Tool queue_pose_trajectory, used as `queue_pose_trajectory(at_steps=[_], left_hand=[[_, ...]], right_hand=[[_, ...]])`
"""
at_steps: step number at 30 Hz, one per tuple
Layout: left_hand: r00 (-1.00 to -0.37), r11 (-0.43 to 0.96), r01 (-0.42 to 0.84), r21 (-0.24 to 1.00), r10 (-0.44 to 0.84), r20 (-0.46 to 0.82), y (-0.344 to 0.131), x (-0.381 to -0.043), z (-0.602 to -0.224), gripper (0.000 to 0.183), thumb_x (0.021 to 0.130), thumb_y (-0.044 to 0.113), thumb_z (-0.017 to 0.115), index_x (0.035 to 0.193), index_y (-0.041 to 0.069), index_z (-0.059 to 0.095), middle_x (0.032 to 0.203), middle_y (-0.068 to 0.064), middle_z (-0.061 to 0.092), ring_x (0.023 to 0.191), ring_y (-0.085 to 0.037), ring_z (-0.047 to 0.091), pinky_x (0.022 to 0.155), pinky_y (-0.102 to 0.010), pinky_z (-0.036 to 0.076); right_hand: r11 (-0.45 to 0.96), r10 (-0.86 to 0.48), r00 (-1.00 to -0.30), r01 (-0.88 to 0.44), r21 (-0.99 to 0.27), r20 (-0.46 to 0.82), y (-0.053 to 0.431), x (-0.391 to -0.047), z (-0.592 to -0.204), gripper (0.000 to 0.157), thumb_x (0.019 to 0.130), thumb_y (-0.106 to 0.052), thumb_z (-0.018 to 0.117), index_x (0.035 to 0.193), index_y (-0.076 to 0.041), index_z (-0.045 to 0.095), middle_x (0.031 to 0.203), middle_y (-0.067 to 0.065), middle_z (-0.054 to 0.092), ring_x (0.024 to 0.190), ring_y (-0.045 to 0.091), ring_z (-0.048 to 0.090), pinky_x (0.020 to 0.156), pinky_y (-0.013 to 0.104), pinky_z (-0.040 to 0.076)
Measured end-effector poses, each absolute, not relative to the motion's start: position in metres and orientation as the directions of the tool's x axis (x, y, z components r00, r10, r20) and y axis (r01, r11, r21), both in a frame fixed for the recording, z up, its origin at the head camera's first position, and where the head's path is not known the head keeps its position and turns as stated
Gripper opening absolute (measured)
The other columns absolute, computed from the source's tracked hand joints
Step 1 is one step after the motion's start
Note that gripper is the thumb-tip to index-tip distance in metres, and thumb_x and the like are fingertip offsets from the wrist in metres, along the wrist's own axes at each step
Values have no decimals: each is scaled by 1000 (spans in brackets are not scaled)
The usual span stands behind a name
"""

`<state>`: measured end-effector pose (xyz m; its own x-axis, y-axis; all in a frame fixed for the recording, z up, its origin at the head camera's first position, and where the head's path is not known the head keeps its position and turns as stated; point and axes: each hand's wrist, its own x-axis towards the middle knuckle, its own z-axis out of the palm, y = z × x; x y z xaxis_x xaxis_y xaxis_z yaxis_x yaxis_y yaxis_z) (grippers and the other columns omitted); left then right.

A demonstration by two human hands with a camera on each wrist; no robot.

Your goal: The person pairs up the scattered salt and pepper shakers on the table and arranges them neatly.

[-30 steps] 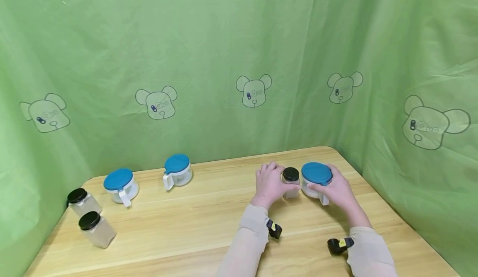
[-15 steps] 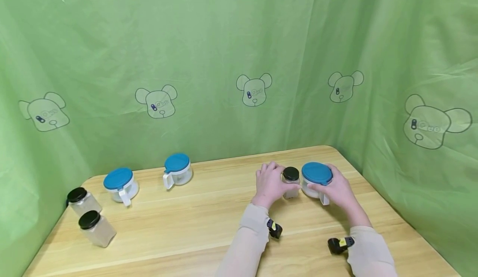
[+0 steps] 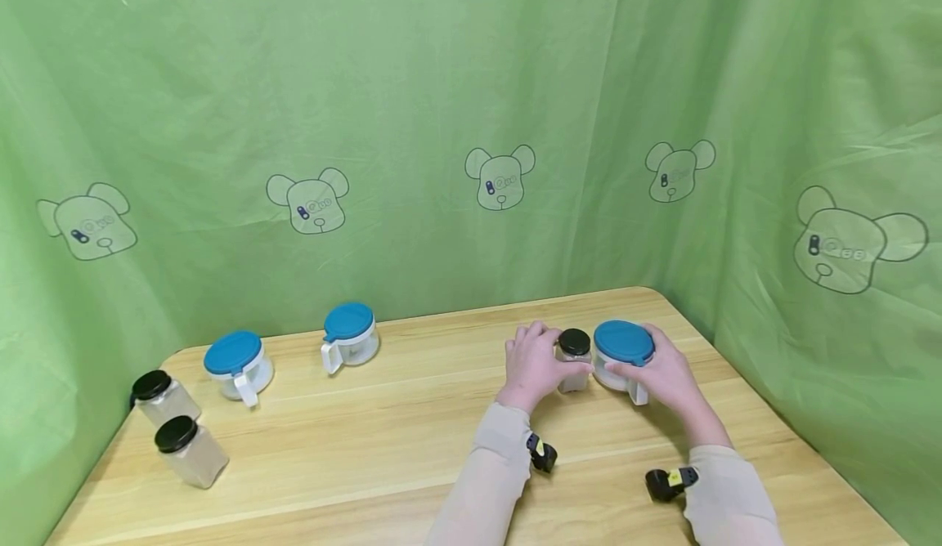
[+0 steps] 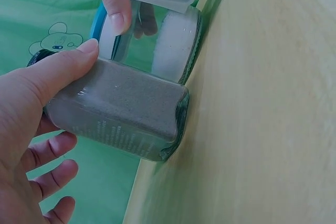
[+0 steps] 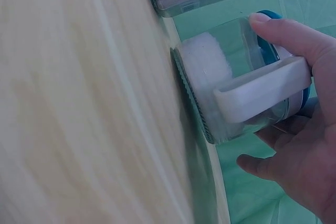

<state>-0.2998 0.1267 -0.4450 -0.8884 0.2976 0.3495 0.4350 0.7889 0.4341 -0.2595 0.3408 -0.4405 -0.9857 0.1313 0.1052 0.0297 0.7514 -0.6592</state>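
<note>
Way over on the left there's a pair of black-lidded jars (image 3: 195,454), then two blue-topped pots (image 3: 352,338), all of them well apart from my hands. Next comes my left hand (image 3: 531,370), gripping a small square-sided jar (image 4: 118,103) with the thumb on its near side; a few of the other fingers are loosely bent and not touching it. The jar's just to the right of that hand, long axis upright, base looking like it's on the surface (image 3: 405,456). Right beside it, with only a sliver of gap, is the blue-lidded pot (image 3: 624,342), short and wide, white handle (image 5: 262,90) pointing back my way. Then my right hand (image 3: 666,370), grasping the pot from its right, thumb high on its side. Biggest thing here imo: both containers sit between my hands, jar nearer the left one, pot nearer the right, and they're so close I reckon nudging either one inward would make them clink.
</note>
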Motion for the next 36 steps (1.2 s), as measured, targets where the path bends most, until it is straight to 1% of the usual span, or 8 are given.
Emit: queue_pose_trajectory(at_steps=[7, 20, 25, 30, 36], left_hand=[[-896, 787, 423, 449, 290, 337, 129, -297, -445, 73, 69, 71, 72, 125, 24, 66, 112, 8, 61, 97, -14, 50, 78, -28, 34], [-916, 804, 382, 456, 266, 299, 133, -293, -443, 72, 70, 71, 70, 126, 25, 65, 109, 6, 60, 97, -15, 51, 79, -30, 38], [-921, 802, 371, 469, 252, 298, 135, -292, -443, 71, 70, 70, 72, 124, 25, 66, 107, 6, 61, 95, -15, 51, 79, -31, 39], [-922, 800, 367, 475, 245, 299, 137, -293, -444, 70, 71, 70, 71, 124, 25, 66, 107, 4, 61, 97, -17, 52, 79, -32, 40], [-926, 805, 358, 474, 240, 292, 138, -292, -443, 72, 72, 69, 71, 127, 23, 63, 109, 2, 61, 100, -18, 53, 80, -35, 42]], right_hand=[[749, 125, -987, 28, -662, 99, 342, -258, -440, 105, 82, -47, 74, 151, 6, 15, 147, 39, 31, 131, 56, 36, 103, 70, 34], [732, 108, -990, 21, -681, 86, 345, -257, -442, 106, 81, -46, 75, 151, 6, 14, 148, 39, 30, 131, 56, 36, 103, 70, 33], [733, 105, -991, 17, -680, 88, 346, -257, -442, 107, 81, -47, 75, 151, 6, 14, 148, 39, 30, 131, 56, 36, 103, 70, 34], [730, 93, -992, 8, -683, 88, 346, -257, -442, 107, 82, -46, 75, 151, 7, 12, 148, 39, 29, 131, 56, 37, 103, 70, 34], [721, 85, -994, 10, -693, 74, 346, -257, -442, 107, 83, -46, 73, 152, 5, 9, 149, 39, 27, 132, 56, 35, 103, 71, 33]])
